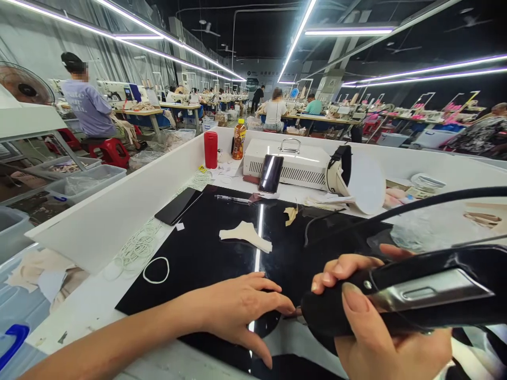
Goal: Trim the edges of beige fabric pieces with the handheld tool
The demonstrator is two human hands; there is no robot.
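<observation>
Right hand [380,343]: between 4 and 5 o'clock from the picture's centre, wrapped firmly round a black handheld tool [415,267], fingers curled over the top, thumb pressed along the near flank.
Black handheld tool: at 3 o'clock from the left hand [241,306], held above the table. Apparently rigid; probably middling in weight, with more bulk behind the grip than ahead.
Silver side plate [433,292]: smooth and shiny, likely slippery; better to take hold just forward, on the rounded black nose.
Narrow tip [295,312]: pointing to 9 o'clock from the nose; possibly fragile, a poor place to grip.
Left hand: fingers spread, slightly bent, clasping nothing visible; index fingertip right by the narrow tip, contact impossible to tell.
Black cable [396,207]: arching at 12 o'clock from the tool; junction not shown, could drag if attached.
Cream fabric piece [245,234]: at 12 o'clock from the left hand, flat on a glossy black sheet [198,248]; probably light and soft, best pinched at a narrow end.
Pale thin loop [168,269]: at 10 o'clock from the left hand, seemingly flexible.
</observation>
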